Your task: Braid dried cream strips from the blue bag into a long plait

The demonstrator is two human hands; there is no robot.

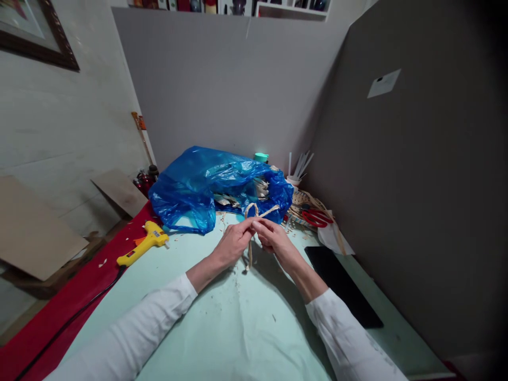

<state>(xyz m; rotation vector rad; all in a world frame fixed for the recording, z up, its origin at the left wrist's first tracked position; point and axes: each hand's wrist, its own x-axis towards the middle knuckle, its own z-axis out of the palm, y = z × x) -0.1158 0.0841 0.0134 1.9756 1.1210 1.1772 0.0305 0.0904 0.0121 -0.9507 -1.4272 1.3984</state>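
Both hands meet over the middle of the table, fingertips together on a pale, straw-coloured twisted cord. My left hand pinches the cord from the left, and my right hand pinches it from the right. A small loop of cord rises above the fingers, one end sticks out to the upper right, and another strand hangs below to a dark tip. The exact grip point is hidden by the fingers. Just beyond the hands lies a crumpled blue plastic bag with pale, dry strips showing in its mouth.
A yellow glue gun lies at left, its cord trailing forward. At right are red-handled scissors, a woven basket, a black flat slab and a cup of white sticks. Grey panels border the table's back and right.
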